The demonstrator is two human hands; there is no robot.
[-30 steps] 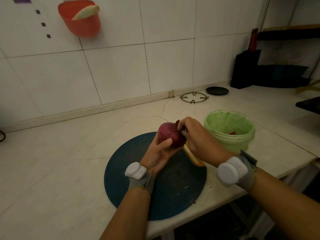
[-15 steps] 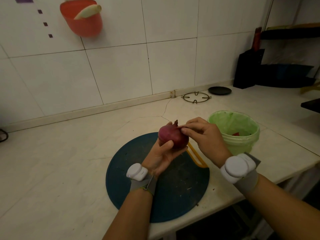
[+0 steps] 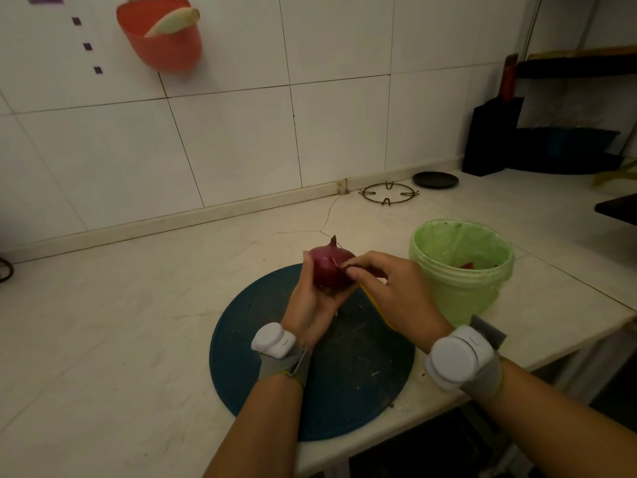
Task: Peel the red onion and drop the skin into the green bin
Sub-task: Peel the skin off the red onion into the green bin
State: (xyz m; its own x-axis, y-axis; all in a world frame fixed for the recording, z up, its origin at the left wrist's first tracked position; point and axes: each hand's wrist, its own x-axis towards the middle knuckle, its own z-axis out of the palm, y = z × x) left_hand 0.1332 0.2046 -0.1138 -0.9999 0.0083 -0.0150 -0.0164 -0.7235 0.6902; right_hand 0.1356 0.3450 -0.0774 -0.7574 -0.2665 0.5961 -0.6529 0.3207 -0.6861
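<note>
Across the lower half of the view runs a pale stone worktop, cracked near its back edge, with a white tiled wall rising behind it. On the near part of the worktop lies a round, dark blue cutting board, scratched and dotted with small scraps. Just to the right of the board stands the green bin, lined with a thin green bag; a red scrap shows inside it.

Both forearms reach in from the bottom edge, each with a white device strapped at the wrist. The left hand is raised above the far part of the board, palm up, its grip curled round the red onion from below and behind. The onion sits stem-tip upward, held clear of the board and near the bin but apart from it. The right hand comes in from the bin side, and its grip pinches a lifted flap of skin on the onion's right flank between thumb and forefinger, the other fingers loosely bent. A yellow edge shows on the board beneath this hand; what it belongs to cannot be told.

Farther back, an orange-red holder hangs on the wall, a dark knife block stands in the right corner, and a wire ring stand and a black disc lie by the wall.
</note>
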